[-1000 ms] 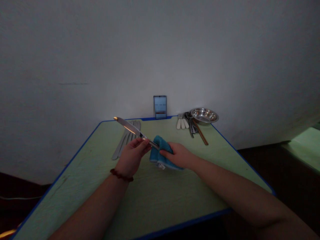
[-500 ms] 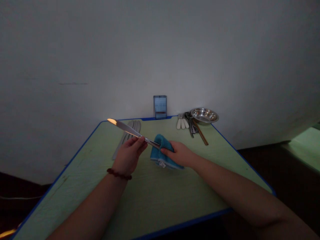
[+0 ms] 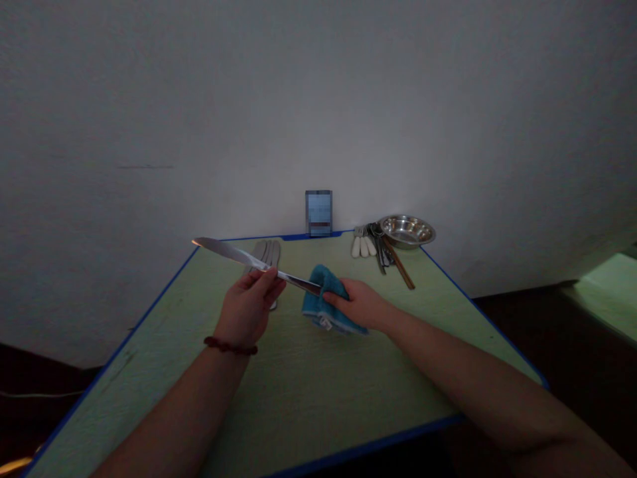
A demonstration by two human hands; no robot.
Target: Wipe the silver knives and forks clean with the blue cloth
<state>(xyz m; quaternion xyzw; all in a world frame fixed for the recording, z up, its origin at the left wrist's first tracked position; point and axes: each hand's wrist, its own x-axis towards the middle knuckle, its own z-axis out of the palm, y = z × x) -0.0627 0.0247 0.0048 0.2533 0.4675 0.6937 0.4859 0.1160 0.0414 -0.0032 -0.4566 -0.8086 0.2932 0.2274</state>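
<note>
My left hand (image 3: 249,305) pinches a table knife (image 3: 233,254) near its middle, blade pointing up and left over the green table (image 3: 298,392). My right hand (image 3: 361,305) is closed on a blue cloth (image 3: 323,299), and the cloth wraps the handle end of the same knife. A dark bead bracelet (image 3: 229,345) sits on my left wrist. Both hands hover just above the middle of the table.
Several more knives (image 3: 266,251) lie flat at the back left. At the back right are white-handled utensils (image 3: 363,245), dark cutlery, a wooden-handled tool (image 3: 399,267) and a steel bowl (image 3: 407,230). A small blue box (image 3: 318,212) stands against the wall.
My left hand has drawn the knife out to the left, so its tip has travelled leftward. My right hand and the cloth have stayed nearly in place.
</note>
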